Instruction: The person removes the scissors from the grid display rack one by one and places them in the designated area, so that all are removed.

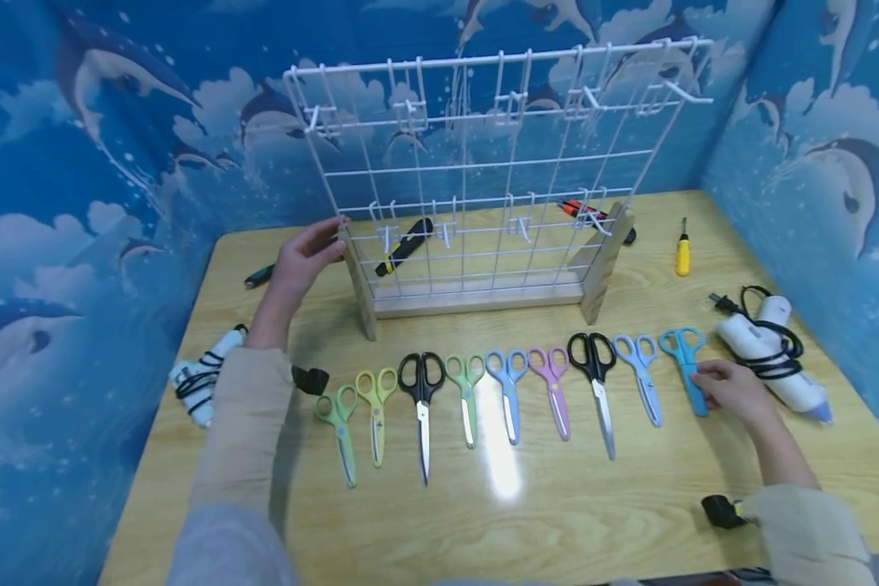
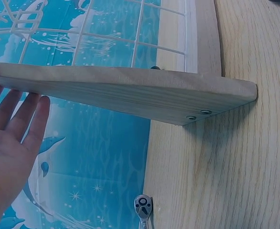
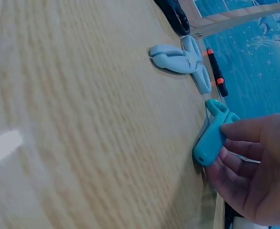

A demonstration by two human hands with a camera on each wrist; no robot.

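In the head view my right hand [image 1: 732, 389] pinches the teal scissors [image 1: 684, 366] at the right end of a row of scissors. The right wrist view shows the thumb on top of their covered blades [image 3: 210, 145], with the fingers along the other side; the handle loops are partly hidden. My left hand [image 1: 303, 260] touches the upper end of the left wooden side board [image 1: 357, 285] of a white wire rack [image 1: 461, 167]. Its fingers [image 2: 23, 114] look fairly straight against that board. Light blue scissors [image 1: 639, 378] lie just left of the teal pair.
Several more scissors, including a black-handled pair [image 1: 422, 391], lie in the row before the rack. A corded white glue gun [image 1: 769, 350] and a yellow screwdriver [image 1: 683, 252] are at right. A white corded tool [image 1: 205, 374] lies at left; a black-and-yellow tool [image 1: 406, 244] lies behind the rack.
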